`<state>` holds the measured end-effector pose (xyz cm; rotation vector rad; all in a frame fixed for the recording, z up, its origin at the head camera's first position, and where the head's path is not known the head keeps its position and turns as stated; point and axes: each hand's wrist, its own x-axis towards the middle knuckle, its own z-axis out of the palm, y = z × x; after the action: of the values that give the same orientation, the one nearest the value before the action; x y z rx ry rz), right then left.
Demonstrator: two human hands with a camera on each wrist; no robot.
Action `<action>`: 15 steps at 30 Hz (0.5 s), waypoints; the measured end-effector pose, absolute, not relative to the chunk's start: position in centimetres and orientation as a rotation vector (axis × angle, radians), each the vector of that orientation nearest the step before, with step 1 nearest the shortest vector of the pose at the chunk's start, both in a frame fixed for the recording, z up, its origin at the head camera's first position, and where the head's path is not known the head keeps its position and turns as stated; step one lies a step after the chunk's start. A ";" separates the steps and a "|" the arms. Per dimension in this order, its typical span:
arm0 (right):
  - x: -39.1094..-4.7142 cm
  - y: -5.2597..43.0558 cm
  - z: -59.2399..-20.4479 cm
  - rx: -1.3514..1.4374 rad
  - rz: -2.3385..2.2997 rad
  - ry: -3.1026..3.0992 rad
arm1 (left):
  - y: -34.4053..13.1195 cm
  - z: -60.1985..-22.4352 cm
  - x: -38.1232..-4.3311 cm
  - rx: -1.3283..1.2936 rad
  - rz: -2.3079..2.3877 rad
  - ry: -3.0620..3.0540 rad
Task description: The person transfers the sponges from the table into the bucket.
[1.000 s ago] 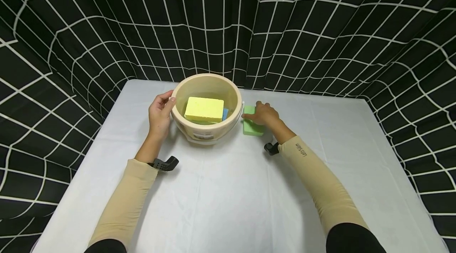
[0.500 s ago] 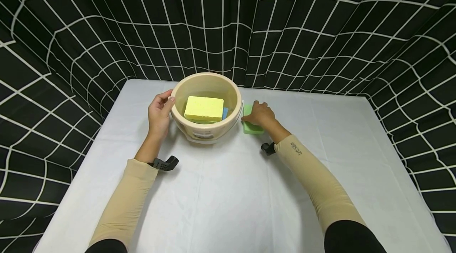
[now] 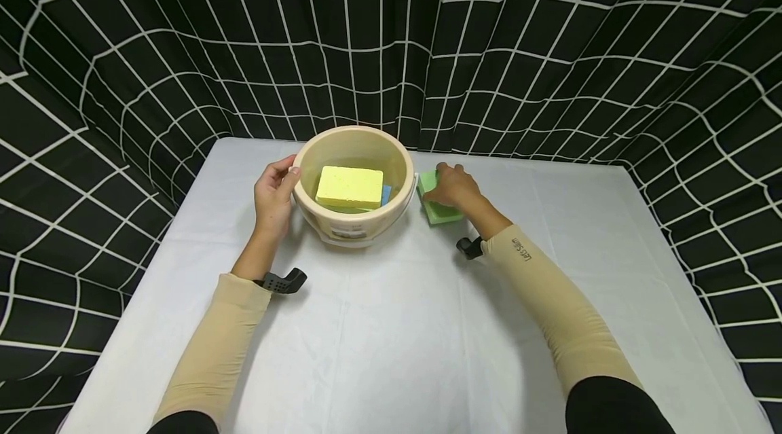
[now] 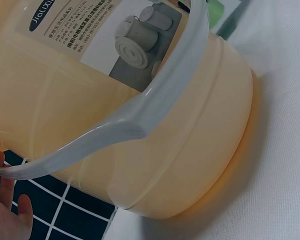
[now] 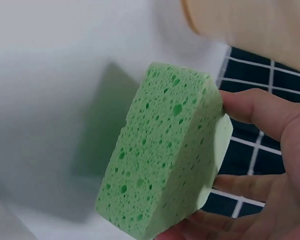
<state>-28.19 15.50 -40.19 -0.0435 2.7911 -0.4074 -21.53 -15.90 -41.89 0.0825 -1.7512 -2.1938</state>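
Note:
A cream bucket (image 3: 318, 149) with a pale handle stands near the table's back edge. Inside it lie a yellow sponge (image 3: 350, 186) on top and something blue (image 3: 386, 194) partly hidden beneath. My left hand (image 3: 275, 193) holds the bucket's left rim, thumb over the edge. In the left wrist view the bucket's wall (image 4: 185, 145), its handle and a printed label fill most of the picture. My right hand (image 3: 455, 188), just right of the bucket, grips a green sponge (image 5: 155, 145) between thumb and fingers; its shadow shows on the white cloth beside it.
White cloth covers the table (image 3: 391, 332). Behind and at both sides hangs a black curtain (image 3: 366, 33) with a white grid. The bucket's wire handle (image 3: 408, 206) hangs down its front right side, close to the green sponge.
The green sponge has turned and shifted slightly right in my right hand's grip. My left hand and the bucket have stayed in place.

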 end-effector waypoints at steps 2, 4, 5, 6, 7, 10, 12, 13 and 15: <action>-28.2 15.8 -39.4 -0.067 -0.419 2.800 | -15.9 -41.9 -21.5 0.088 -2.196 -1.751; -28.3 16.0 -38.6 -0.082 -0.440 2.810 | -15.9 -41.9 -21.4 0.095 -2.196 -1.753; -28.3 16.1 -38.3 -0.090 -0.450 2.815 | -15.9 -41.8 -21.4 0.096 -2.195 -1.755; -28.3 16.2 -37.9 -0.101 -0.458 2.822 | -15.9 -41.8 -21.4 0.096 -2.194 -1.754; -28.3 16.2 -37.6 -0.112 -0.460 2.830 | -15.9 -41.8 -21.4 0.097 -2.192 -1.755; -28.3 16.4 -36.6 -0.143 -0.469 2.850 | -15.9 -41.8 -21.4 0.096 -2.195 -1.749; -28.4 16.6 -35.9 -0.167 -0.467 2.865 | -16.0 -41.9 -21.5 0.089 -2.197 -1.749; -28.4 16.6 -35.7 -0.178 -0.465 2.870 | -16.0 -41.9 -21.5 0.088 -2.198 -1.749; -28.4 16.6 -35.1 -0.193 -0.469 2.872 | -16.0 -41.9 -21.5 0.086 -2.201 -1.744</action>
<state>-28.37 16.64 -35.08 -0.1933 2.8717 -0.4690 -21.48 -16.00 -41.92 0.0861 -1.7442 -2.2014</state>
